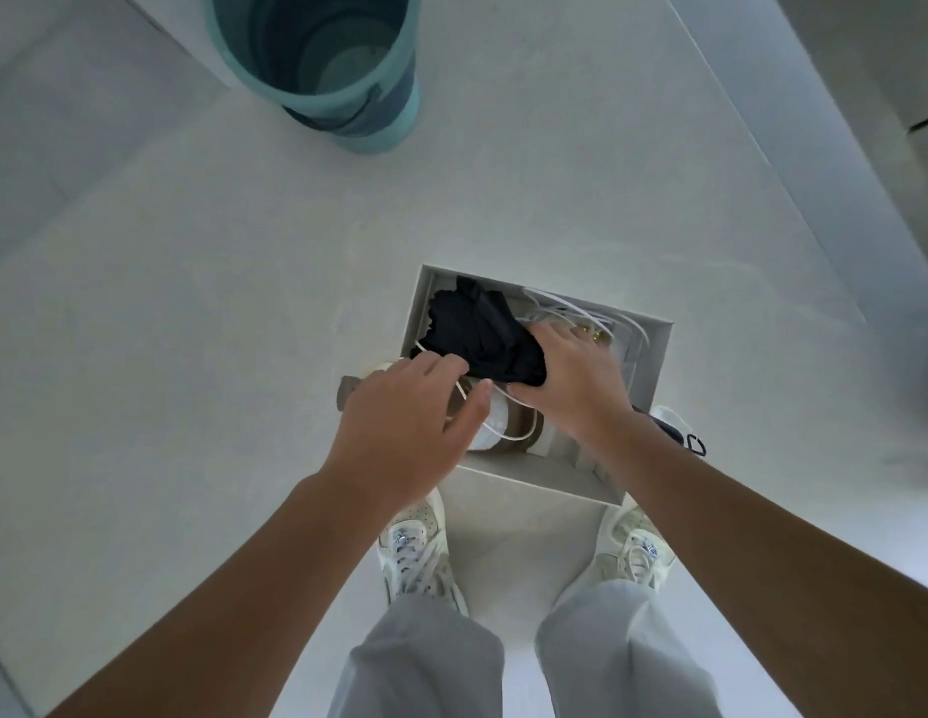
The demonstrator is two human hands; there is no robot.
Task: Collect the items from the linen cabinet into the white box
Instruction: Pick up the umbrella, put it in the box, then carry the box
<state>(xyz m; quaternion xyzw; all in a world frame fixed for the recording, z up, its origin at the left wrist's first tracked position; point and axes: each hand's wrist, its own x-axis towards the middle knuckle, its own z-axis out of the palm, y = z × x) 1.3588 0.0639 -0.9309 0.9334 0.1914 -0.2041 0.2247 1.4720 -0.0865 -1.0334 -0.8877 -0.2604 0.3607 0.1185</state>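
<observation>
The white box (pixel 653 355) stands on the floor in front of my feet. A crumpled black cloth (pixel 477 329) lies on top of its contents, with white cables (pixel 570 308) coiled at the far right and a white-and-tan item (pixel 508 424) near the front. My right hand (pixel 570 380) grips the cloth's right lower edge inside the box. My left hand (pixel 415 412) hovers over the box's left edge, fingers curled at the cloth's lower left corner and a white cord.
A teal round bin (pixel 322 64) stands on the pale floor at the far upper left. A small dark object with a white cord (pixel 679 432) lies beside the box's right side. My white sneakers (pixel 415 551) stand just behind the box. A wall base runs along the right.
</observation>
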